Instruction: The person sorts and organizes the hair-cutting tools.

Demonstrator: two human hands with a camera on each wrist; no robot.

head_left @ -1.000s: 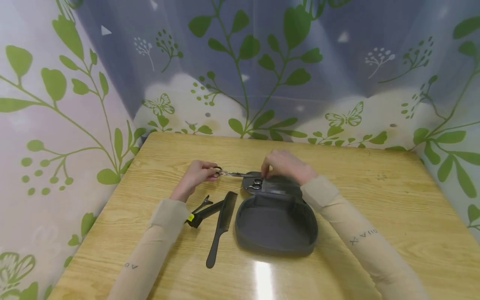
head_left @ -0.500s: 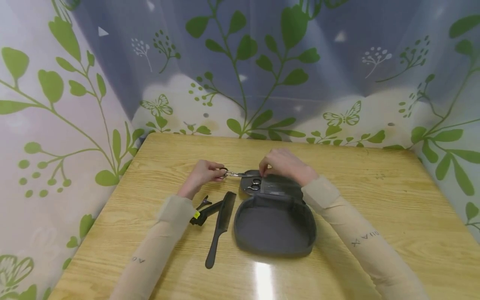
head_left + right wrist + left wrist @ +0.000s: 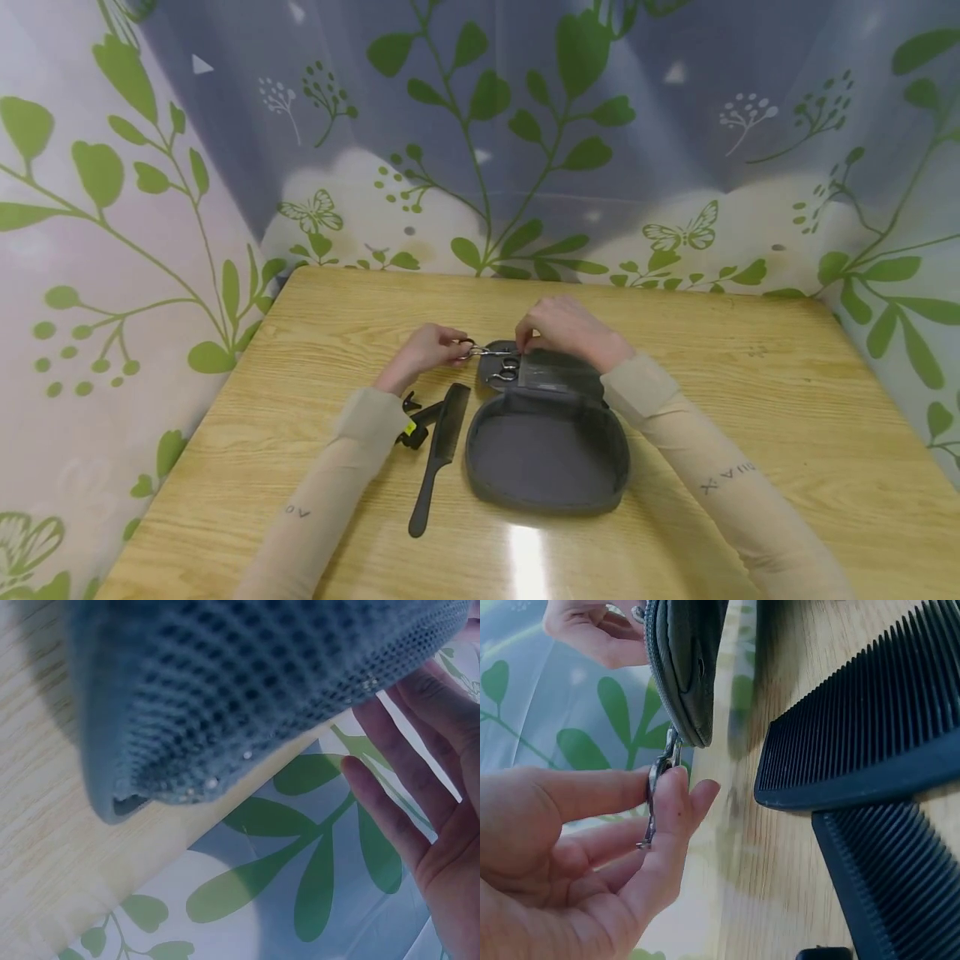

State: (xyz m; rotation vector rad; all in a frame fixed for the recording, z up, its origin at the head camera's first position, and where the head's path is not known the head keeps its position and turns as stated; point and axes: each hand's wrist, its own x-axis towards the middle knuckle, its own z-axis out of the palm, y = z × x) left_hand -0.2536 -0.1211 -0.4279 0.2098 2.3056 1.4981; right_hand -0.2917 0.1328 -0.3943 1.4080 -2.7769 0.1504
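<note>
My left hand [image 3: 427,348] pinches a pair of scissors [image 3: 655,796] by the finger rings. Their blades point right, into the top of the mesh pocket [image 3: 558,372] in the raised lid of a dark grey zip case [image 3: 547,454]. At that pocket's upper left edge, my right hand [image 3: 566,327] pinches the rim between thumb and finger; in the right wrist view its other fingers [image 3: 386,810] are spread behind the mesh [image 3: 247,682]. A second pair of scissors [image 3: 504,372] sits in the pocket, rings sticking out at the left.
Left of the case lies a black handled comb [image 3: 447,425] on the wooden table [image 3: 712,358]. Under my left sleeve are another black comb [image 3: 900,870], partly hidden, and a black hair clip [image 3: 411,402]. A leaf-patterned curtain [image 3: 420,225] stands behind the table.
My left hand has moved right, sliding the scissors further into the pocket, so only the ring end shows. My right hand stays at the pocket rim.
</note>
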